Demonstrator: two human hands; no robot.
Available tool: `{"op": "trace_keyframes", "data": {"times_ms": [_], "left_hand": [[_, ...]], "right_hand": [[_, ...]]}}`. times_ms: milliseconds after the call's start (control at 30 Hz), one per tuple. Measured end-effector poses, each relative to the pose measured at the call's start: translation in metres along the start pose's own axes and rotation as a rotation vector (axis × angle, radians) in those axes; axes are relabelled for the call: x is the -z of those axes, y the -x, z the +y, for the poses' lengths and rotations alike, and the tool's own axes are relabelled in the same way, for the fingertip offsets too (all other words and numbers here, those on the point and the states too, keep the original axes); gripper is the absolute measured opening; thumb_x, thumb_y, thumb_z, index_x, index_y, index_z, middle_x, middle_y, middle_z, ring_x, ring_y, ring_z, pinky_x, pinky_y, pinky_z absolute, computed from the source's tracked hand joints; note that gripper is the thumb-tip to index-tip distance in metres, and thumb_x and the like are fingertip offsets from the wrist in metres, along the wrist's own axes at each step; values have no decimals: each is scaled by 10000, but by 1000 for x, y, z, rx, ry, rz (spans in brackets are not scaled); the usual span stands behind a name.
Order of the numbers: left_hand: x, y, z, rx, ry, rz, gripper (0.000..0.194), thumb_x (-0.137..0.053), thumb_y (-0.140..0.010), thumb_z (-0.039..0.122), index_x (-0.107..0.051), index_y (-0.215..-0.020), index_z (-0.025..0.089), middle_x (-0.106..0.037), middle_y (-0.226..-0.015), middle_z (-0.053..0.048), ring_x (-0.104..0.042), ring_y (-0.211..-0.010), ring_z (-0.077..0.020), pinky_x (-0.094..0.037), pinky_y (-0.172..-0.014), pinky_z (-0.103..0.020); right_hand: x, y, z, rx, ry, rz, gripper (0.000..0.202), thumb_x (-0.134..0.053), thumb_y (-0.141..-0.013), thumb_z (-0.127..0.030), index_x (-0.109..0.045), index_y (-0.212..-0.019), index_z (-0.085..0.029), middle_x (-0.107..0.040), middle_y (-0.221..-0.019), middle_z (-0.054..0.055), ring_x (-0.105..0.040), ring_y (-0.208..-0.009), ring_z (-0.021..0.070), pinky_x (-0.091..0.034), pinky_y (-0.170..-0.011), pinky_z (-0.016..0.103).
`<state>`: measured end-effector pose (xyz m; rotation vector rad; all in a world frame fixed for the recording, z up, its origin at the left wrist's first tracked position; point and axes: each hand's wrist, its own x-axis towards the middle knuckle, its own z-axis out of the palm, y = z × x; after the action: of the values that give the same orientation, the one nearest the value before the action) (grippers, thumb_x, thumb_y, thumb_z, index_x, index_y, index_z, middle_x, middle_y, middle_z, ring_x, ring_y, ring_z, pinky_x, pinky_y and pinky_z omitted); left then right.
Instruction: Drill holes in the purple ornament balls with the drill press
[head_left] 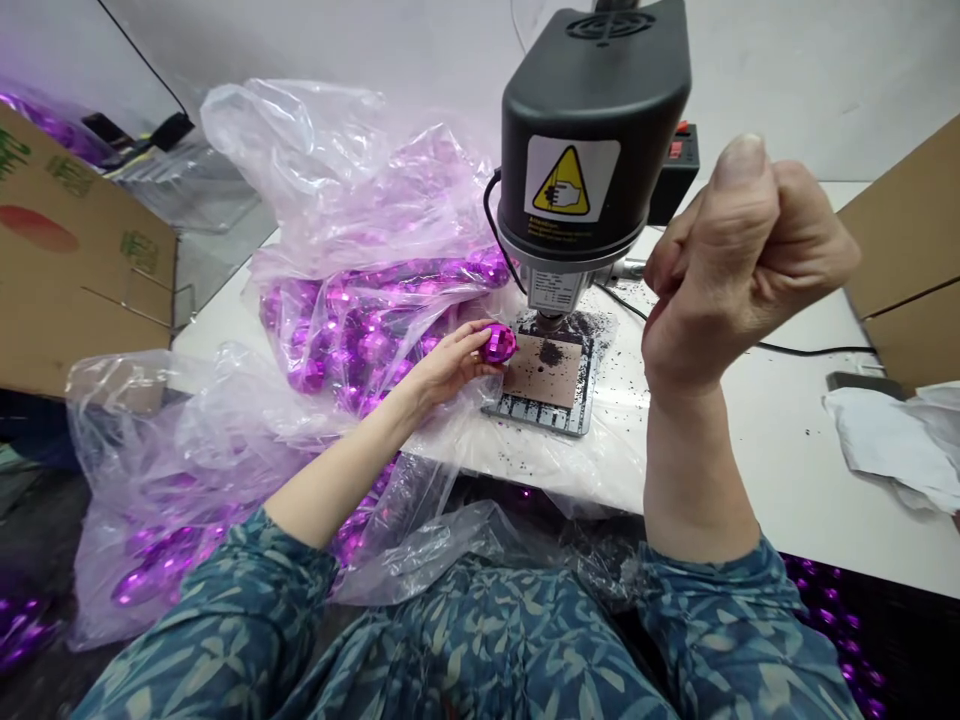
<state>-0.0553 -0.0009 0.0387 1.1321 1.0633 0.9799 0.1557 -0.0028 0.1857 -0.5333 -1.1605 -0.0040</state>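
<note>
A shiny magenta faceted ball [499, 343] is held in the fingertips of my left hand [457, 362], at the left edge of a brown board [551, 385]. The board lies on the grey slotted base [581, 418] of a small bench drill press [592, 110]. Dark shavings [551, 352] are scattered over the board and around it. My right hand [742, 250] is raised to the right of the machine's head, its fingers closed in a fist with the thumb on top. Whatever it grips, if anything, is hidden; a metal hub [628, 270] shows just left of it.
Clear plastic bags of magenta balls [352, 330] lie left of the machine and hang over the table's front edge. Cardboard boxes [67, 260] stand at both sides. A black cable [814, 350] crosses the white table [780, 450] near white crumpled paper [892, 440].
</note>
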Motion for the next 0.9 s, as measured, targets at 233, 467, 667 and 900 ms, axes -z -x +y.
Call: {"op": "trace_keyframes", "data": {"times_ms": [233, 467, 667, 900], "left_hand": [[-16, -10, -13, 39, 156, -36, 308, -653, -1015, 379, -701, -1264, 204, -772, -1301, -145, -772, -1161, -261, -674, -1001, -475], [-25, -24, -40, -201, -83, -59, 615, -876, -854, 495, -637, -1326, 182, -777, -1266, -142, -767, -1159, -257, -615, -1049, -447], [-31, -25, -40, -210, -204, -67, 563, -864, -868, 432, -654, -1313, 157, -775, -1255, -148, -759, -1144, -263, -600, -1034, -430], [-46, -18, -37, -359, -560, 7, 506, -873, -864, 357, -699, -1303, 176, -751, -1252, -124, -733, -1060, -232, -615, -943, -378]], "right_hand": [[2, 2, -1, -62, 57, -39, 636, -531, -937, -711, -207, -627, -260, -267, -500, -49, -260, -438, 111, -243, -514, 376], [5, 2, 10, -40, 74, -83, 609, -416, -973, -733, -216, -650, -257, -236, -519, -43, -233, -459, 122, -270, -513, 373], [2, 2, 2, 2, 41, -40, 607, -529, -935, -666, -193, -639, -256, -255, -486, -53, -234, -414, 105, -253, -482, 370], [2, 2, 6, 42, -4, -40, 570, -560, -984, -560, -228, -643, -247, -265, -490, -58, -251, -411, 99, -251, -479, 355]]}}
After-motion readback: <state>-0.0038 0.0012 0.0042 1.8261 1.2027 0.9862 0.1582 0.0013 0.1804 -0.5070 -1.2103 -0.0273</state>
